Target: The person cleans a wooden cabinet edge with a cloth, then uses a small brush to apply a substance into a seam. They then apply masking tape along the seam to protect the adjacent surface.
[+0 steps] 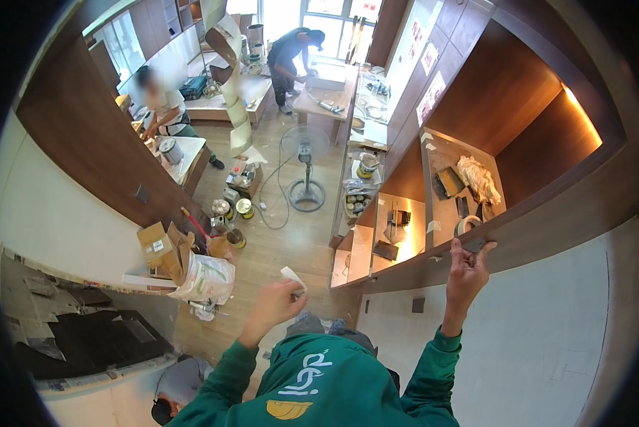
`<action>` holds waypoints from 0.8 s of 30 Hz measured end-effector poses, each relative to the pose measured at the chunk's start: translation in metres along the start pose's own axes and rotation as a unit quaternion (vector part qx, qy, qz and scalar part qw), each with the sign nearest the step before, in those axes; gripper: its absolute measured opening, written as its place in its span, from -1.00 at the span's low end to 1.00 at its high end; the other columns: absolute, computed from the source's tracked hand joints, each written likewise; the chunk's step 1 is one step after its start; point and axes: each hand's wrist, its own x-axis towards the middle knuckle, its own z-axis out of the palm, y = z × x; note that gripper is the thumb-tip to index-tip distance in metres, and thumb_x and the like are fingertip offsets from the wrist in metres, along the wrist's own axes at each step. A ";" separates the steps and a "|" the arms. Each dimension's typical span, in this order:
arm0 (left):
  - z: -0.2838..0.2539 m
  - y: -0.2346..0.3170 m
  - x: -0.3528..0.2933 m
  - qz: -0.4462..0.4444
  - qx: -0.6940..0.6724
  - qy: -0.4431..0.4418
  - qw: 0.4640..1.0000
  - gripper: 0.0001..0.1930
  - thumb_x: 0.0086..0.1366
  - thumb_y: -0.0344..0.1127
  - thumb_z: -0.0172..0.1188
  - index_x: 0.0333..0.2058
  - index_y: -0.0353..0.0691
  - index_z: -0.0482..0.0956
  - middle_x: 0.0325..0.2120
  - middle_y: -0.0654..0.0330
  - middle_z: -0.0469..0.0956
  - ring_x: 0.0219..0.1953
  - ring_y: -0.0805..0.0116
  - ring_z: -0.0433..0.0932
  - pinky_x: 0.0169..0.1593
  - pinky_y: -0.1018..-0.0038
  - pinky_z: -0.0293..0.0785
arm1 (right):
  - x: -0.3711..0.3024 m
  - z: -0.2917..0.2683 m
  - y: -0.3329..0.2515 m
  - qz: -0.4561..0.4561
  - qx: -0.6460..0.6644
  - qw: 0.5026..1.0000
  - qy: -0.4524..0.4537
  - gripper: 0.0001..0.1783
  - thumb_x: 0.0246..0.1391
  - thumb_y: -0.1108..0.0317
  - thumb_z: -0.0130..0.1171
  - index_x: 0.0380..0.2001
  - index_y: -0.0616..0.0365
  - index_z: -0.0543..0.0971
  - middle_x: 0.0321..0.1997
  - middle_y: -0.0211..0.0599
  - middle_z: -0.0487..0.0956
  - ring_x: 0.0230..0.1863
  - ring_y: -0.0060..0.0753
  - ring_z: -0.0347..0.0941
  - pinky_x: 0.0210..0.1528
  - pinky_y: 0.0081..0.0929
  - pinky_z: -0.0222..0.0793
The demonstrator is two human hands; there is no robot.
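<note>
My left hand (275, 304) is closed, pinching a small folded white sheet (291, 276); whether it is paper or cloth I cannot tell. It is held out in front of my green sweatshirt, above the floor. My right hand (466, 274) is raised to the front edge of the brown wooden cabinet (412, 265). Its thumb and forefinger are spread apart against that edge, and I see nothing held. Just above the fingertips a roll of tape (469, 225) lies on the cabinet's lit shelf. A crumpled cream cloth (479, 179) and a dark flat block (449, 182) lie farther in.
A standing fan (305, 171) trails its cable across the floor. Open cans (236, 238), a cardboard box (164, 249) and a white plastic bag (204, 277) stand at the left. Two people (291, 60) work at far tables; another person (181, 384) is low at the lower left.
</note>
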 end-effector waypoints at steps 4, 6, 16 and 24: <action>0.006 -0.003 0.036 0.044 0.133 -0.047 0.989 -0.67 0.09 -0.16 0.32 -0.25 -0.25 0.57 -0.16 0.00 0.54 -0.21 0.09 0.60 -0.16 0.22 0.51 | 0.001 0.001 -0.007 -0.007 -0.001 1.000 0.001 -0.23 0.15 0.28 0.27 0.27 0.49 0.18 -0.56 -0.42 0.56 -0.51 -0.75 0.32 -0.41 -0.75 0.31; 0.024 -0.027 0.071 0.149 0.167 0.004 0.975 -0.63 0.08 -0.10 0.30 -0.25 -0.25 0.55 0.05 -0.09 0.45 -0.11 -0.01 0.55 -0.09 0.16 0.50 | 0.005 0.005 0.005 -0.010 0.024 1.000 -0.013 -0.38 0.14 0.28 0.26 0.16 0.47 0.36 -0.54 -0.41 0.57 -0.52 -0.72 0.31 -0.43 -0.70 0.32; 0.011 0.066 0.121 0.189 0.104 -0.094 0.972 -0.70 0.07 -0.17 0.28 -0.36 -0.31 0.57 -0.27 -0.09 0.56 -0.28 -0.06 0.58 -0.20 0.14 0.51 | 0.012 -0.011 0.027 -0.008 -0.006 0.999 -0.039 -0.60 0.19 0.21 0.25 -0.09 0.37 0.55 -0.65 -0.47 0.49 -0.63 -0.78 0.15 -0.58 -0.61 0.10; 0.022 0.078 0.068 0.222 -0.050 -0.137 0.964 -0.73 0.05 -0.30 0.30 -0.30 -0.34 0.58 -0.40 -0.08 0.58 -0.35 0.01 0.62 -0.28 0.19 0.53 | 0.004 -0.019 0.016 0.004 0.071 0.996 -0.051 -0.60 0.19 0.28 0.22 0.02 0.29 0.54 -0.61 -0.45 0.53 -0.70 -0.83 0.11 -0.71 -0.69 -0.04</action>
